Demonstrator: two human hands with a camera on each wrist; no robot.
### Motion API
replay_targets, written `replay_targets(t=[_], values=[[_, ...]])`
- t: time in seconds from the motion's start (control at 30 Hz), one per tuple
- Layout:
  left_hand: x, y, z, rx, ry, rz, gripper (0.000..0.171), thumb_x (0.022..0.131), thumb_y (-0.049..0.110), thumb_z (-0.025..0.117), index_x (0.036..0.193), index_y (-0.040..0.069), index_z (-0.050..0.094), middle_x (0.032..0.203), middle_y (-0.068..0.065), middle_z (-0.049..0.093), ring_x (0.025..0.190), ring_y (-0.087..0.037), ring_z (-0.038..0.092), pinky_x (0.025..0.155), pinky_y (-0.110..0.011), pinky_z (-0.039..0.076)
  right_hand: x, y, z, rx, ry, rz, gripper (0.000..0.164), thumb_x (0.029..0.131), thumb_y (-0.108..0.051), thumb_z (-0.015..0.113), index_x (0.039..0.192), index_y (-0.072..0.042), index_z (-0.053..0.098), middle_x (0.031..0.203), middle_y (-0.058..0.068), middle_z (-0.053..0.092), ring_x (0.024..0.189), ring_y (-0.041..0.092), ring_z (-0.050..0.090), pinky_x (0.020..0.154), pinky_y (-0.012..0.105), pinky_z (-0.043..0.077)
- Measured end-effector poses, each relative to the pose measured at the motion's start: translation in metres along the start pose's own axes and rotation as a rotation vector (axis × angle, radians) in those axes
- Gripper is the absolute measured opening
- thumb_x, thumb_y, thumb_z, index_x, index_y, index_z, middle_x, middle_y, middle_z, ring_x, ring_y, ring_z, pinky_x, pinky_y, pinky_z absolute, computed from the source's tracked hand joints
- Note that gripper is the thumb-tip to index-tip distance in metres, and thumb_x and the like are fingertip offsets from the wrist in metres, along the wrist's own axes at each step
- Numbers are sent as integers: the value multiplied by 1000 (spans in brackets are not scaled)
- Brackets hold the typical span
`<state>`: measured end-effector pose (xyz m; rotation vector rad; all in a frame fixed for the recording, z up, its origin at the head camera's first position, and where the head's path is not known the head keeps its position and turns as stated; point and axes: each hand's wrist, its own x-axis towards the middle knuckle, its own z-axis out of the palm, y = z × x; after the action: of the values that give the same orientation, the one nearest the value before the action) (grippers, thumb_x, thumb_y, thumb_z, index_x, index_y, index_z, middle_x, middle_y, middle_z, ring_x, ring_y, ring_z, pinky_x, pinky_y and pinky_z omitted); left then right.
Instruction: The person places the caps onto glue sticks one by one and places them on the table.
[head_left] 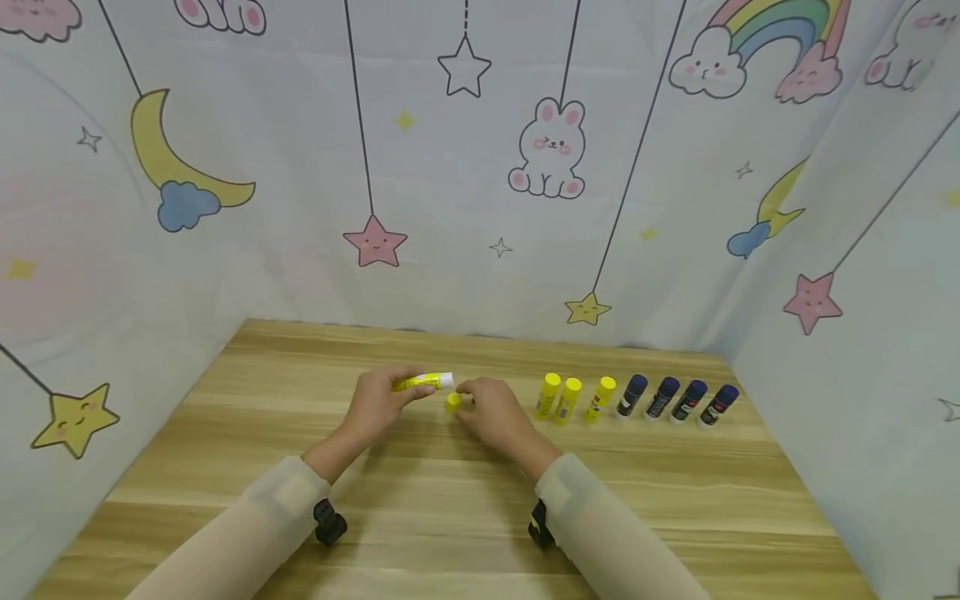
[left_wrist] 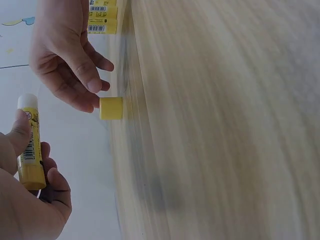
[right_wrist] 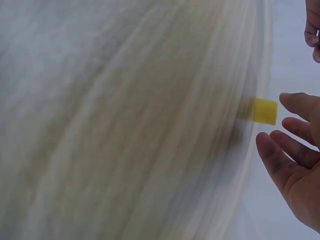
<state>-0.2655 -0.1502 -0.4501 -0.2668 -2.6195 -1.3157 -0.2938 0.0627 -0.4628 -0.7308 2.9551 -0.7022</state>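
My left hand (head_left: 378, 400) grips a yellow glue stick (head_left: 417, 382) between thumb and fingers, above the table. Its white end is uncapped and points right, towards the other hand. A yellow cap (head_left: 453, 403) stands on the table between the hands. Beside that cap is my right hand (head_left: 495, 412), thumb and fingers spread and loosely bent. In the right wrist view a gap shows between the cap (right_wrist: 265, 111) and the fingertips (right_wrist: 290, 100). The left wrist view shows the held glue stick (left_wrist: 31, 145) with its barcode label.
To the right, yellow glue sticks (head_left: 567, 400) stand upright in a row with several dark-blue-capped glue sticks (head_left: 662, 397). The wooden table (head_left: 420, 517) ends at a patterned cloth backdrop (head_left: 300, 208) behind and at the sides.
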Motion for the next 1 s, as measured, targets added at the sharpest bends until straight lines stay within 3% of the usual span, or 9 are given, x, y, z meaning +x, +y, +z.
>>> replay_targets(t=[0.33, 0.6, 1.0], values=[[-7, -6, -5, 18, 36, 4, 39, 84, 24, 81, 120, 9, 75, 121, -13, 72, 110, -32, 68, 85, -45, 58, 12, -9, 6, -70, -26, -16, 37, 93, -20, 76, 128, -10, 70, 112, 6, 69, 96, 17, 64, 88, 34, 55], [-10, -8, -7, 34, 71, 19, 38, 82, 23, 84, 117, 9, 77, 119, -13, 73, 107, -31, 69, 83, -45, 59, 20, -7, 9, -111, -16, -24, 30, 91, -15, 77, 120, -10, 74, 111, 6, 71, 97, 18, 65, 88, 34, 55], [-13, -11, -12, 43, 79, -5, 37, 83, 23, 84, 116, 10, 77, 119, -12, 73, 105, -30, 69, 81, -43, 59, 13, -14, -1, 84, 50, 24, 28, 94, -18, 75, 120, -10, 73, 113, 3, 74, 93, 15, 66, 82, 33, 56]])
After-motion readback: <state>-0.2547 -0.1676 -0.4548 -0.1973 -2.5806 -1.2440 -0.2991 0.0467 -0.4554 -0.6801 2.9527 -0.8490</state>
